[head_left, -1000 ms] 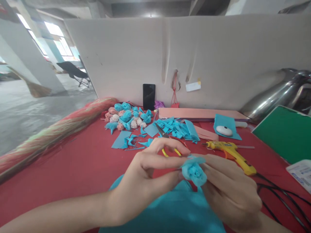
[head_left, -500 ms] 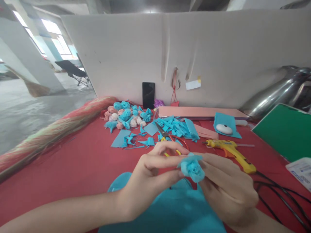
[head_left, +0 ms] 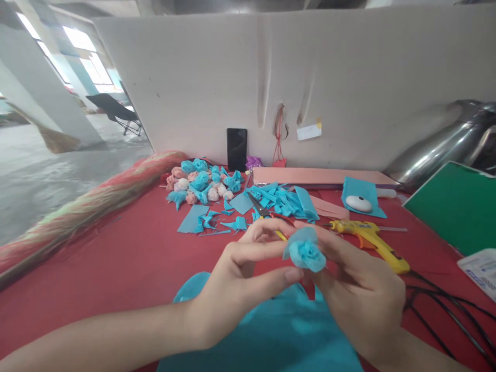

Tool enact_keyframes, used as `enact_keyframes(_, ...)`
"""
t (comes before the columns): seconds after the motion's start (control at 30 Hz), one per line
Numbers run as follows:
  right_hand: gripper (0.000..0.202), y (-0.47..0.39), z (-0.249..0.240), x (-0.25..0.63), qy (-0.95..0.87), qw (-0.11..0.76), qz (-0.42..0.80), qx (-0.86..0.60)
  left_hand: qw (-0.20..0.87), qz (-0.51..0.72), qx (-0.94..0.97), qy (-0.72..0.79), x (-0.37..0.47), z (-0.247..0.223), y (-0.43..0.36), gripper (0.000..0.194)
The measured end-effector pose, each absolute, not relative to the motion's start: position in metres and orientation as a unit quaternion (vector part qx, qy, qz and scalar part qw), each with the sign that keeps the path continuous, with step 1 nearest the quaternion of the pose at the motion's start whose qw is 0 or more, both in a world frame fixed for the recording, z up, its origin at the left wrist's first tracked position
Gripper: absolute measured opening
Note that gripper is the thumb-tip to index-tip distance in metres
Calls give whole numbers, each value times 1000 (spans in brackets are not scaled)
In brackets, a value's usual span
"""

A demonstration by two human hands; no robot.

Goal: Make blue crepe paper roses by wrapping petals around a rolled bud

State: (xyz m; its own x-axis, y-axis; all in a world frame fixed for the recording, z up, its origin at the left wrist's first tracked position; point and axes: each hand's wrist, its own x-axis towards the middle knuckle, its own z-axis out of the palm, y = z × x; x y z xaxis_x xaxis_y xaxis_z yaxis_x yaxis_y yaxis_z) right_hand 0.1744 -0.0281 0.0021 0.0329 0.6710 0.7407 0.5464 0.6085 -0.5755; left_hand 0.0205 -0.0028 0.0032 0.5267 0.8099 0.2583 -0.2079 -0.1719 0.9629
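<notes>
A blue crepe-paper flower (head_left: 307, 254) is held between both hands above the front of the red table (head_left: 147, 268). The thumb and fingers of my left hand (head_left: 248, 274) pinch its left side. My right hand (head_left: 356, 289) grips it from the right and below, its fingertips partly hidden behind the petals. Large blue paper (head_left: 267, 341) lies beneath the hands. Behind them, scissors (head_left: 260, 207) with red and yellow handles rest beside blue paper strips (head_left: 281, 201). A yellow glue gun (head_left: 372, 237) lies to the right of the hands.
Finished blue, pink and white flowers (head_left: 201, 182) are heaped at the back left. A black phone (head_left: 236, 150) leans on the board. At the right are a metal jug (head_left: 437, 144), a green board (head_left: 453, 206), black cables (head_left: 437, 297) and a white oval object (head_left: 358, 203).
The flower has moved slightly up and turned, with a wide petal now standing at its upper left. My right hand has shifted a little, and its fingers are bent differently.
</notes>
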Motion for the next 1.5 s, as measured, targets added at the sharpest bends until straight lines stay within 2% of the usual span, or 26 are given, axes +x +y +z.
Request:
enact_keyframes(0.27,8,-28,12,173,-594,574,287,-485,586,434,654,200,14,7,0,34)
enact_keyframes(0.43,9,-26,15,173,-564,563,375,-473,548,414,684,245,12,15,7,30)
enact_keyframes(0.67,11,-28,13,171,-566,553,410,-453,567,437,642,275,13,23,11,14)
enact_keyframes(1.1,18,-32,12,170,-559,544,458,-426,607,423,615,270,10,23,14,9)
enact_keyframes(1.5,8,-32,18,171,-535,507,527,-423,620,391,640,233,7,20,18,7)
